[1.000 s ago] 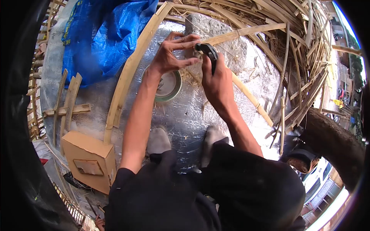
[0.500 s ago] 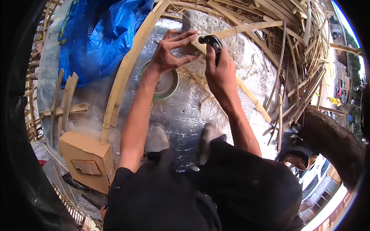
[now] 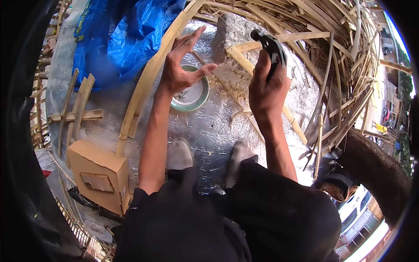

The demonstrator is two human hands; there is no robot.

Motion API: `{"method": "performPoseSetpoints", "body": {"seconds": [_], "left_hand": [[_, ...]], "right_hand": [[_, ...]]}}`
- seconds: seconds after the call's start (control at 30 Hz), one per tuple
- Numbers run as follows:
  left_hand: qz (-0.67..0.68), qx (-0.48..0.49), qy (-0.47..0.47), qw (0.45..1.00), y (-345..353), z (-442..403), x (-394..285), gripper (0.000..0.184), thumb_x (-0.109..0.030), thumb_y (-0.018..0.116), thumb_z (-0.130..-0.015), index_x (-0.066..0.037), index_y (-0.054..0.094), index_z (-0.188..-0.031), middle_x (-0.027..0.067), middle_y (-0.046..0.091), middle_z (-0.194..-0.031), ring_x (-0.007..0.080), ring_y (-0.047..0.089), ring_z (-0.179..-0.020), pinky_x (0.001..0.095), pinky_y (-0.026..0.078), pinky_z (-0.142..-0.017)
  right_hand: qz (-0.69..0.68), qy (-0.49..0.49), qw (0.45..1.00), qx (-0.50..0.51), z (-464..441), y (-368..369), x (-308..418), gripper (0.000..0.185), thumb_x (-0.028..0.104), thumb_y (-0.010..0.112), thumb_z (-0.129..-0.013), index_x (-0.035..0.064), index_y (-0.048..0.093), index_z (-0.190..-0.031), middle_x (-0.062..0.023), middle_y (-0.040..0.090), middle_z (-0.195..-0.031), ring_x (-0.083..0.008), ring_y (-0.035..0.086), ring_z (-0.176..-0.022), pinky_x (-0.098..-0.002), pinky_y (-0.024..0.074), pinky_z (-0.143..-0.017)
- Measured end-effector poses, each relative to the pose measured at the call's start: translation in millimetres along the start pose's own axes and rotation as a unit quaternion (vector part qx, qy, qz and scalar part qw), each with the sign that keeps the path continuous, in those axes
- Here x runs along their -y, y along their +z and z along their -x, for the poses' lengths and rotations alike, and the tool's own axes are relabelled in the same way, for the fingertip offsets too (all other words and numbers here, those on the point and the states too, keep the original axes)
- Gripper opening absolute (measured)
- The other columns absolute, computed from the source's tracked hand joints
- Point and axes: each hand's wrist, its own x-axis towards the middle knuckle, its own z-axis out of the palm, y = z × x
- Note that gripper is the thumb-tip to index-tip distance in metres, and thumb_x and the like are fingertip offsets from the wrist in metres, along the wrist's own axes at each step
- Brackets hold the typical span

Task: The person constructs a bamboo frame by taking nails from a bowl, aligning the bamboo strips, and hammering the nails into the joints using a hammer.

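My right hand (image 3: 268,89) is closed around a black-headed hammer (image 3: 275,48), raised over the bamboo pieces. My left hand (image 3: 183,67) is open, its thumb apart from the stretched fingers, and holds nothing. It hovers beside a green-rimmed bowl (image 3: 203,101) with small thin bits in it, too small to name. Between my hands, a bamboo strip (image 3: 240,60) meets a second bamboo strip (image 3: 301,36) near a rough stone block (image 3: 244,32). The first strip runs down to the right behind my right hand.
A blue tarp (image 3: 131,41) lies at upper left beside a long bamboo slat (image 3: 146,85). Split bamboo (image 3: 345,83) is heaped at right near a thick log (image 3: 375,157). A cardboard box (image 3: 100,174) stands lower left on the silvery floor sheet (image 3: 205,139).
My left hand has drawn back left from the bamboo end and spread. My right hand has lifted the hammer away to the right; the joined bamboo ends now show.
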Motion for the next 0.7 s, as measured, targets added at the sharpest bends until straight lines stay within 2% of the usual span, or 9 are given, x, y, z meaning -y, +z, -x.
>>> {"method": "performPoseSetpoints", "body": {"seconds": [0.03, 0.07, 0.17, 0.4, 0.47, 0.57, 0.6, 0.67, 0.7], "left_hand": [[-0.001, -0.002, 0.0, 1.0, -1, 0, 2, 0.087, -0.041, 0.087, -0.079, -0.005, 0.052, -0.15, 0.0135, 0.06, -0.146, 0.0317, 0.053, -0.137, 0.0441, 0.041, -0.116], [0.007, -0.011, -0.015, 1.0, -2, 4, 3, 0.086, -0.04, 0.087, -0.08, -0.004, 0.052, -0.15, 0.0138, 0.06, -0.146, 0.0316, 0.052, -0.137, 0.0441, 0.04, -0.116], [0.016, -0.021, -0.033, 0.999, 1, 11, -2, 0.085, -0.037, 0.086, -0.081, -0.002, 0.052, -0.15, 0.0145, 0.06, -0.146, 0.0315, 0.053, -0.137, 0.0435, 0.042, -0.114], [0.014, -0.023, -0.039, 0.999, -9, 19, -14, 0.077, -0.036, 0.082, -0.086, -0.003, 0.052, -0.149, 0.0118, 0.062, -0.145, 0.0286, 0.055, -0.132, 0.04, 0.053, -0.094], [0.011, -0.039, -0.059, 0.997, -8, 26, -12, 0.076, -0.036, 0.081, -0.086, -0.003, 0.053, -0.149, 0.011, 0.063, -0.144, 0.0275, 0.056, -0.13, 0.0388, 0.054, -0.091], [0.002, -0.077, -0.098, 0.992, -1, 31, -17, 0.068, -0.036, 0.08, -0.088, -0.004, 0.058, -0.144, 0.0103, 0.065, -0.139, 0.0246, 0.061, -0.121, 0.0369, 0.054, -0.086], [0.004, -0.07, -0.102, 0.992, 4, 41, -21, 0.068, -0.036, 0.08, -0.088, -0.004, 0.058, -0.144, 0.0103, 0.065, -0.139, 0.0246, 0.061, -0.121, 0.0369, 0.054, -0.086], [0.037, -0.023, -0.212, 0.976, 9, 40, -30, 0.058, -0.035, 0.079, -0.089, -0.004, 0.064, -0.136, 0.0107, 0.069, -0.129, 0.0229, 0.066, -0.109, 0.0357, 0.054, -0.083], [0.031, -0.017, -0.2, 0.979, 13, 40, -42, 0.049, -0.032, 0.079, -0.09, -0.003, 0.067, -0.128, 0.0119, 0.071, -0.118, 0.0226, 0.068, -0.1, 0.0349, 0.055, -0.08]], "right_hand": [[0.003, -0.037, 0.998, -0.048, 4, 10, -11, 0.021, 0.02, 0.056, -0.106, 0.0001, 0.049, -0.105, -0.0214, 0.064, -0.064, -0.0364, 0.069, -0.056, -0.0448, 0.0472, -0.048], [0.013, 0.051, 0.997, 0.055, 3, 14, -18, 0.025, 0.023, 0.056, -0.106, -0.0002, 0.048, -0.104, -0.0252, 0.066, -0.068, -0.0429, 0.069, -0.061, -0.0493, 0.05, -0.052], [0.17, 0.066, 0.974, 0.132, -5, 23, -25, 0.035, 0.033, 0.054, -0.106, -0.0017, 0.049, -0.105, -0.0329, 0.067, -0.076, -0.0549, 0.066, -0.073, -0.0604, 0.0507, -0.065], [0.009, 0.0, 0.999, -0.038, -2, 3, -6, 0.036, 0.033, 0.055, -0.107, -0.0028, 0.049, -0.105, -0.0244, 0.066, -0.065, -0.0408, 0.067, -0.055, -0.0473, 0.0482, -0.048], [0.191, 0.075, 0.968, 0.144, -3, 21, -34, 0.042, 0.038, 0.054, -0.107, -0.0041, 0.048, -0.105, -0.0306, 0.067, -0.073, -0.0496, 0.068, -0.071, -0.0569, 0.0507, -0.062], [0.101, 0.095, 0.981, 0.134, 2, 2, -35, 0.039, 0.037, 0.054, -0.106, -0.0018, 0.05, -0.105, -0.0336, 0.066, -0.076, -0.053, 0.066, -0.075, -0.0595, 0.0481, -0.065], [0.064, 0.088, 0.991, 0.073, 10, -6, -35, 0.04, 0.038, 0.055, -0.106, -0.0018, 0.053, -0.105, -0.0302, 0.066, -0.073, -0.0482, 0.068, -0.071, -0.0548, 0.0483, -0.061], [-0.006, 0.094, 0.995, 0.023, 23, -23, -40, 0.042, 0.041, 0.055, -0.107, -0.0007, 0.06, -0.104, -0.0061, 0.057, -0.063, -0.0156, 0.056, -0.055, -0.036, 0.0414, -0.05], [-0.024, 0.091, 0.996, -0.004, 31, -28, -50, 0.041, 0.042, 0.057, -0.107, 0.0021, 0.06, -0.1, 0.0028, 0.049, -0.064, -0.0065, 0.046, -0.054, -0.028, 0.0364, -0.047]]}}
